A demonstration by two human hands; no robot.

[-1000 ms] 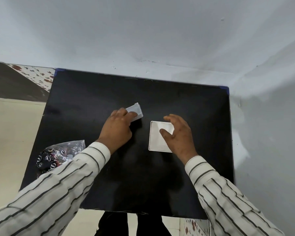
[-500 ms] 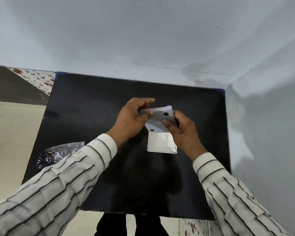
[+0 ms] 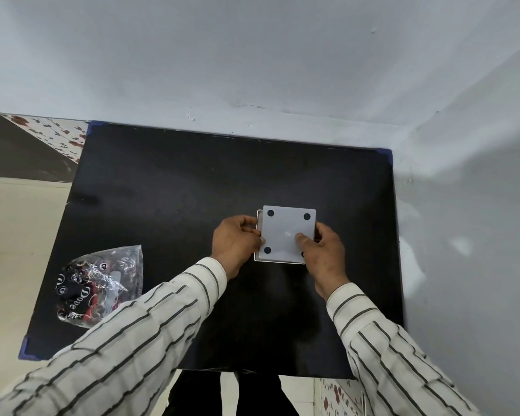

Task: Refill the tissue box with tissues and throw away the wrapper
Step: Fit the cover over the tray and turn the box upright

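Closing the tissue box, right of the desk's centre.

Wrapper (image 3: 98, 285) lies by the desk's (image 3: 168, 187) left edge; left hand (image 3: 236, 243) and right hand (image 3: 323, 250) pinch the base (image 3: 287, 232) over the box (image 3: 258, 257). Misaligned pressing could jam it.

You get soft, even daylight; the black table (image 3: 168, 205) swallows detail, the sleeves (image 3: 117, 349) blur, and wide-angle distortion bends the frame edges.

Single head view looks steeply down, close over the table (image 3: 162, 190)
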